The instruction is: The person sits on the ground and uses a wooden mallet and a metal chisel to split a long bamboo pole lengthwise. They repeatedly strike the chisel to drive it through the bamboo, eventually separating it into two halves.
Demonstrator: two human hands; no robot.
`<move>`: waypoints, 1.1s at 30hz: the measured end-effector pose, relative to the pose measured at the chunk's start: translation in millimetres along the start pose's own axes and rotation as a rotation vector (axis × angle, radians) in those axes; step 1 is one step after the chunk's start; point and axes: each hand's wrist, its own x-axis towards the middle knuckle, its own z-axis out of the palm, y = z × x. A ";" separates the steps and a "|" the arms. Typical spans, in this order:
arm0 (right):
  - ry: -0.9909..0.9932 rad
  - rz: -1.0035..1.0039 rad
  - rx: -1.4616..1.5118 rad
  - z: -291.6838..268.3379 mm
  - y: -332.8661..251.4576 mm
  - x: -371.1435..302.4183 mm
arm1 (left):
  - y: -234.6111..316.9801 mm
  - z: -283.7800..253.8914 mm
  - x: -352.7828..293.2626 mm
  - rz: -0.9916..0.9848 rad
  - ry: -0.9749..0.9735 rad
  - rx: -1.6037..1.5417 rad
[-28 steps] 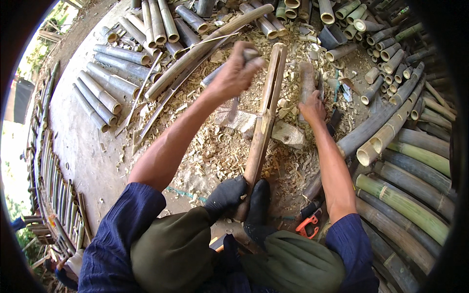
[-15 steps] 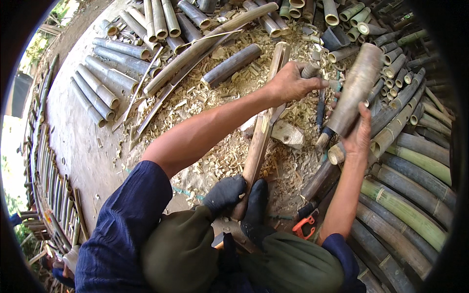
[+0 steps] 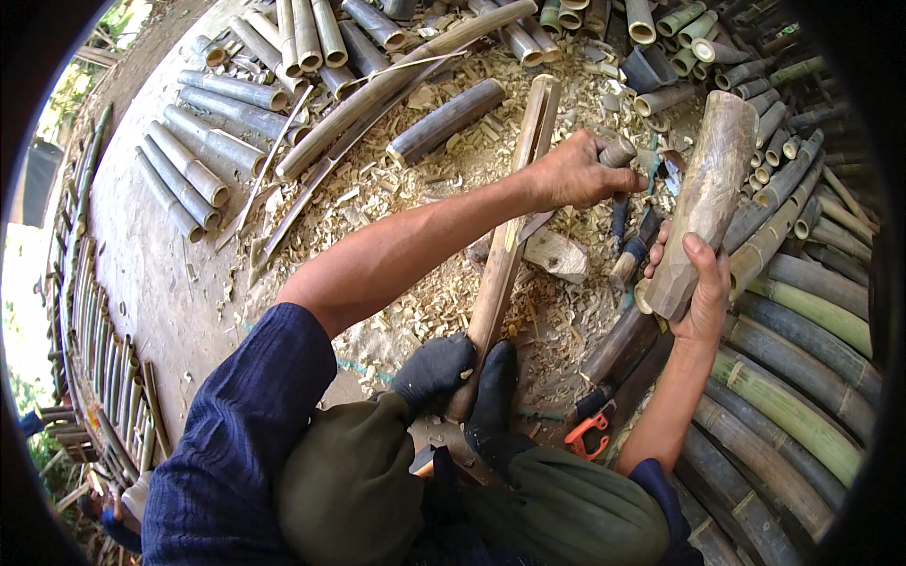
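My left hand (image 3: 578,172) is closed round the handle of a bladed tool, and the handle's butt (image 3: 618,152) sticks out past the thumb. Its flat metal blade (image 3: 536,225) shows below the wrist, against the notched side of a long brown pole (image 3: 495,288). A lengthwise slot runs down the pole's far end; its near end sits between my feet in black socks (image 3: 494,391). On the right, my right hand (image 3: 706,288) grips the lower part of a thick, roughly hewn wooden block (image 3: 710,179), held tilted and apart from the tool.
Wood shavings (image 3: 377,226) cover the ground round the pole. A pale wood chunk (image 3: 557,255) lies beside it. Cut bamboo lengths (image 3: 793,396) crowd the right; more bamboo tubes (image 3: 226,118) lie at the far left. An orange-handled tool (image 3: 587,436) rests near my right knee.
The wooden block, blurred earlier, has shifted right and down with my right hand. My left hand and the tool's handle have moved slightly right and nearer. The pole stays in place.
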 end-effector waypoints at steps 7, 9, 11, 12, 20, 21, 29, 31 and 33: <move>-0.020 0.021 0.016 1.6 0.9 -4.6 | -11.2 6.0 -8.8 -0.002 -0.046 -0.018; -0.029 0.027 0.028 2.3 0.4 -5.3 | -12.5 6.3 -9.9 0.007 -0.044 0.011; -0.024 0.032 0.030 2.7 0.2 -6.6 | -13.2 7.3 -10.4 0.008 -0.043 0.034; -0.014 0.033 0.025 2.8 0.0 -7.7 | -13.3 8.3 -10.5 0.005 -0.044 0.042; 0.008 0.003 0.041 7.4 -11.9 -12.3 | -14.5 6.9 -13.4 0.029 -0.054 0.025; 0.010 -0.010 0.041 8.2 -16.4 -13.4 | -16.1 7.8 -13.0 0.037 -0.049 0.002; 0.001 -0.051 0.048 9.2 -22.7 -17.8 | -17.2 8.3 -17.5 -0.011 -0.094 -0.009; -0.005 -0.049 0.057 9.0 -21.3 -17.9 | -16.2 7.6 -19.4 -0.022 -0.092 -0.021; 0.002 -0.072 0.018 10.6 -25.7 -18.1 | -20.5 3.1 -24.0 0.045 -0.082 0.025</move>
